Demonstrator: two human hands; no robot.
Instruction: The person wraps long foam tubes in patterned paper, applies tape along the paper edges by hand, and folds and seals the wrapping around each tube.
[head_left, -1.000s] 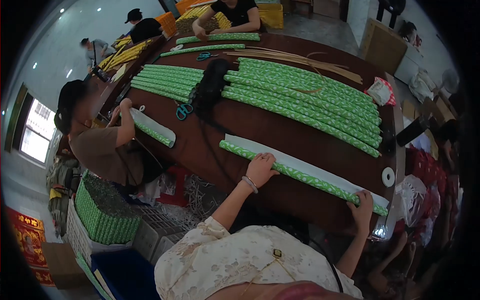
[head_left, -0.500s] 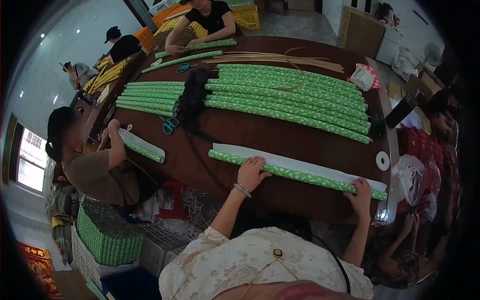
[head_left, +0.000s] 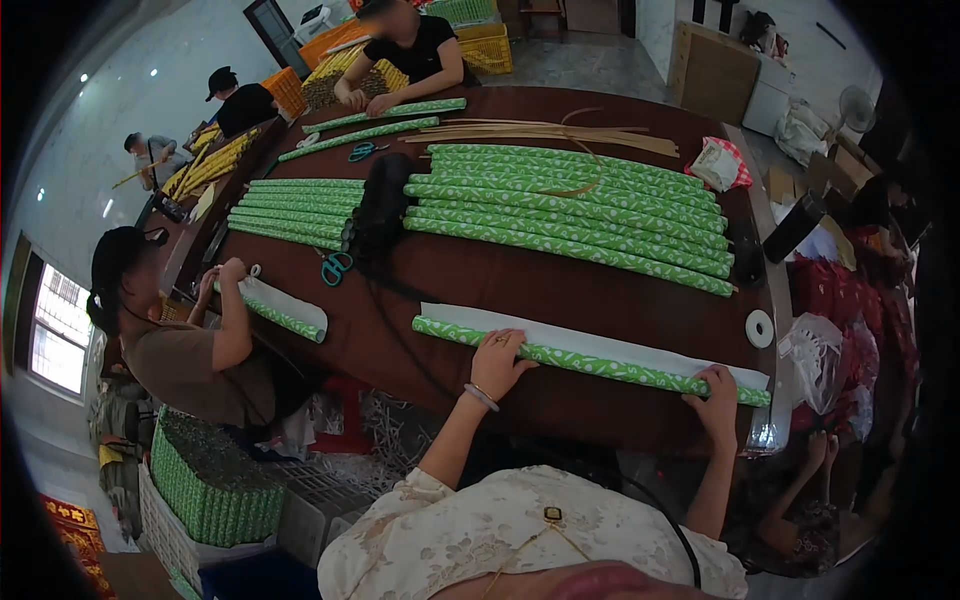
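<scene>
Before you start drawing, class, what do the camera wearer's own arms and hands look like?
The left hand has a pale, round bangle at its wrist; the right hand shows none. Neither wears a glove. The left sleeve is cream with a flower pattern; the right sleeve is cream too. Both stop well short of the wrist.

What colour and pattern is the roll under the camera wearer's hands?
The roll is green with a white print, showing best in the head view.
</scene>
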